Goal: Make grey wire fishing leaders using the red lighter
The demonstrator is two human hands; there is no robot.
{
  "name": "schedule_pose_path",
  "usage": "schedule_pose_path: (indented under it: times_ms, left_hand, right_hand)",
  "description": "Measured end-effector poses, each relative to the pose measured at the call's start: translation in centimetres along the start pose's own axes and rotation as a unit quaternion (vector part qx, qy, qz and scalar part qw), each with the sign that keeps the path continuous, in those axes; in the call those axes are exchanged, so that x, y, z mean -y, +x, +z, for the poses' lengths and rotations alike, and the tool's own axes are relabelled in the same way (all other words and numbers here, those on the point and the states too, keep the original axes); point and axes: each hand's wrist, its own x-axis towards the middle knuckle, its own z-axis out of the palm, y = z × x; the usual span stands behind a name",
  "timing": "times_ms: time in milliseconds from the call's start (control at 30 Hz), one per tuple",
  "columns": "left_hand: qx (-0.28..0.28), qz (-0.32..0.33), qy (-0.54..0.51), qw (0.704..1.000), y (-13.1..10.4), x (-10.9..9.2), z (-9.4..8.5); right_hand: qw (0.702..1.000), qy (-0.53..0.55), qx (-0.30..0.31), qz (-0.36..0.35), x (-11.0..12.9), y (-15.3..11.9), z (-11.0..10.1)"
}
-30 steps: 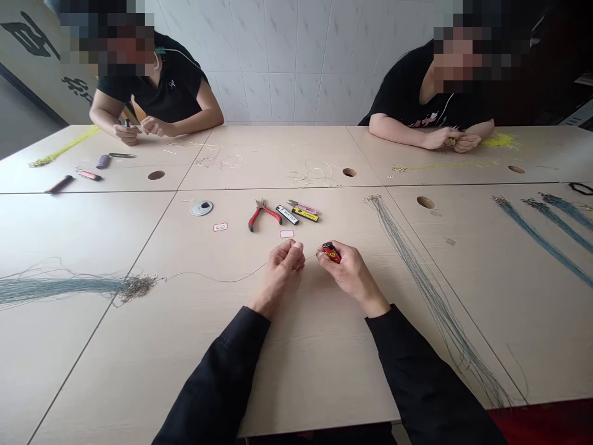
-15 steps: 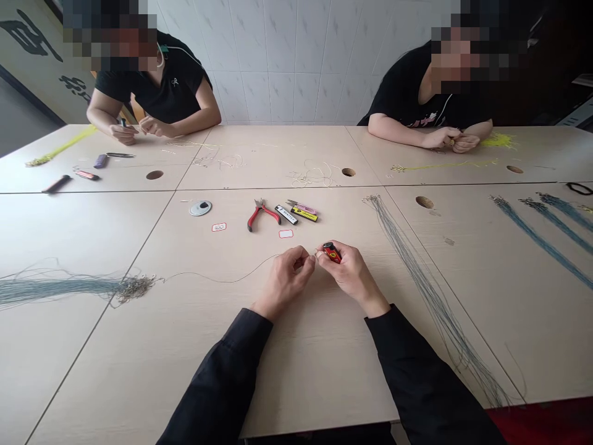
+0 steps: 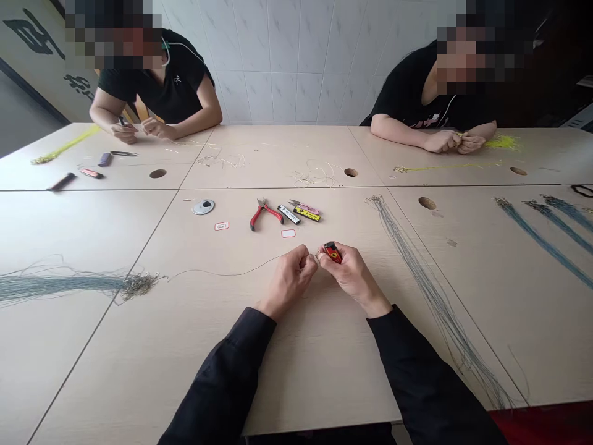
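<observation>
My left hand (image 3: 293, 275) is closed, thumb pressed against the fingers, on a thin cord (image 3: 222, 274). From that hand the cord trails left across the table to a small hook-like end beside a bundle of blue-grey cords (image 3: 83, 287) with a cluster of metal bits (image 3: 139, 286). My right hand (image 3: 352, 275) is wrapped round a red and black lighter (image 3: 332, 252). Its thumb and fingertip also pinch a tiny piece close to my left fingertips; its kind is too small to make out. The two hands are almost touching, low over the table.
Beyond my hands lie red-handled pliers (image 3: 265, 213), a white-labelled bar (image 3: 288, 214), a yellow-black box (image 3: 307, 214) and a round disc (image 3: 203, 207). More cords (image 3: 417, 278) stretch along my right. Two co-workers sit opposite. A round hole (image 3: 427, 203) pierces the tabletop.
The view has shifted slightly. My left fingers have curled in a little more at the cord; the lighter stays in my right hand.
</observation>
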Motion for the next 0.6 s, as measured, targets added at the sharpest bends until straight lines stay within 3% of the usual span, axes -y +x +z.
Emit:
schedule_pose_path:
  times_ms: [400, 500, 600]
  left_hand:
    - [-0.004, 0.0, -0.026, 1.0, 0.25, -0.08, 0.24]
    - [-0.005, -0.009, -0.031, 0.999, 0.2, -0.19, 0.31]
    - [-0.002, -0.014, -0.03, 0.999, 0.25, -0.21, 0.37]
  right_hand:
    - [0.999, 0.0, -0.033, 0.007, -0.17, 0.26, -0.04]
    - [0.999, 0.031, -0.016, 0.012, -0.32, 0.32, -0.07]
    - [0.999, 0.003, -0.044, 0.003, -0.38, 0.35, -0.09]
